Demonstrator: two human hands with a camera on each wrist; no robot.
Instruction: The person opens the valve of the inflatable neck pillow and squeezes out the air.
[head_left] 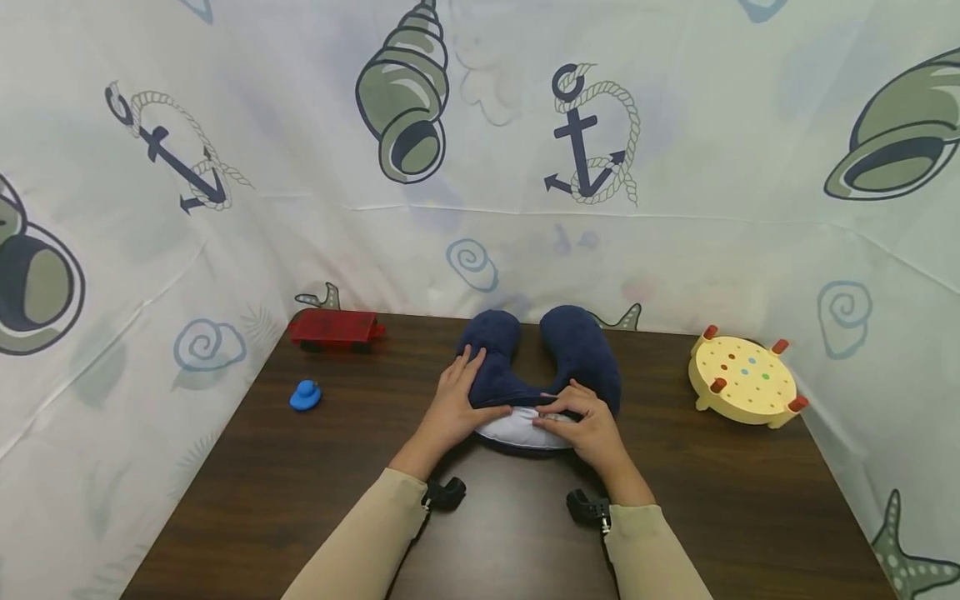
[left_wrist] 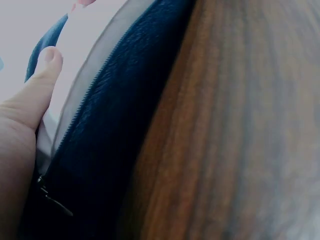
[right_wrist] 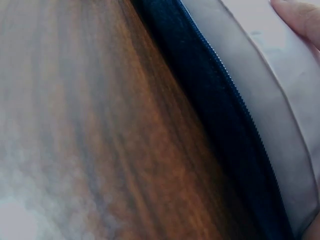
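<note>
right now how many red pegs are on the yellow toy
4 on the yellow toy: far-left peg, far-right peg, near-left peg, near-right peg. Any underneath would be hidden.

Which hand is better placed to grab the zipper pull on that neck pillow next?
The left hand, probably: its wrist view shows the zipper pull close by. The right hand is toward the other end of the white fabric, and no pull shows in its view.
</note>
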